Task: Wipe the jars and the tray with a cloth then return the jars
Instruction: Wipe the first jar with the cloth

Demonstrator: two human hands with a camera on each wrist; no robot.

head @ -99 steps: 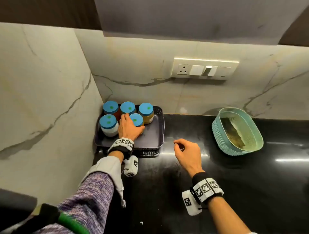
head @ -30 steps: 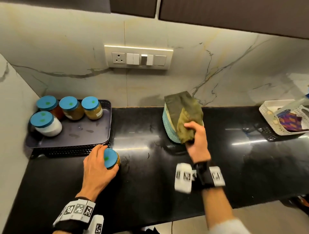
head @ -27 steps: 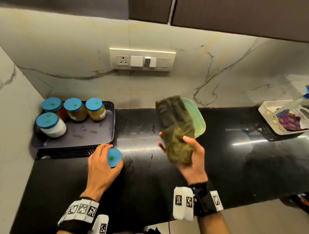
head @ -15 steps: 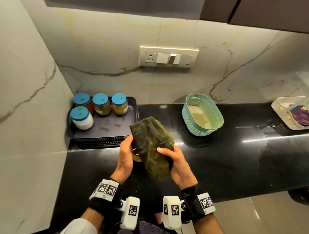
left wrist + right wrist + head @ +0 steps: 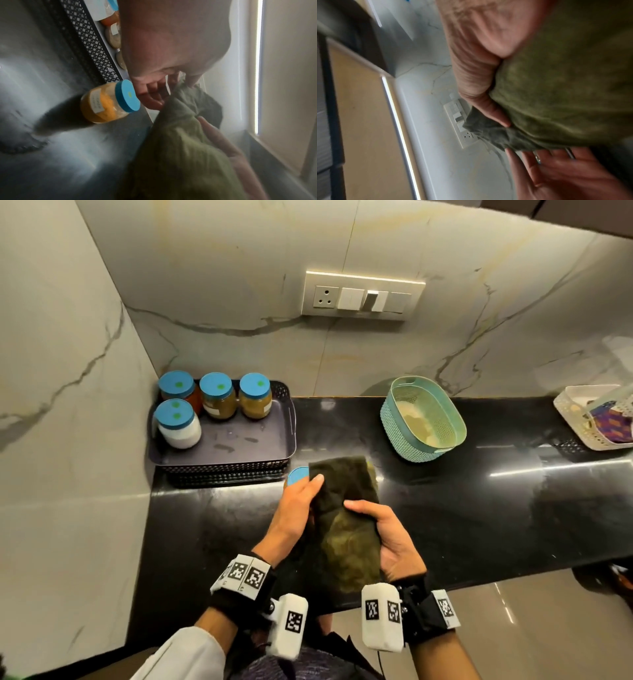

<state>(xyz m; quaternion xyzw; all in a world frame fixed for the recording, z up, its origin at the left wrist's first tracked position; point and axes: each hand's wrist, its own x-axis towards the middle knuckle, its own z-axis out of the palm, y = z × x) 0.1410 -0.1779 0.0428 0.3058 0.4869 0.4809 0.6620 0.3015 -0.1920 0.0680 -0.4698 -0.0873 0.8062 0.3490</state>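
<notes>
A dark olive cloth (image 5: 346, 508) hangs stretched between both hands above the black counter (image 5: 479, 508). My left hand (image 5: 294, 508) pinches its left edge, thumb on top. The cloth lies across the palm of my right hand (image 5: 390, 529), whose thumb is curled over it. Just behind my left hand, a blue-lidded jar (image 5: 297, 475) of yellow paste (image 5: 106, 102) stands on the counter in front of the tray, untouched. The dark tray (image 5: 253, 440) in the left corner holds a white-filled jar (image 5: 176, 422) and three more (image 5: 217, 395) along its back; its bare floor shows smudges.
A teal perforated basket (image 5: 424, 419) stands tilted at the back of the counter. A white basket (image 5: 596, 419) with patterned fabric sits at the far right. A marble wall closes the left side, a switch panel (image 5: 363, 296) is on the back wall. The counter's front edge runs under my wrists.
My right hand lifted the cloth out of the teal basket and brought it left. My left hand let go of the jar on the counter and took the cloth's edge; the cloth now hangs longer.
</notes>
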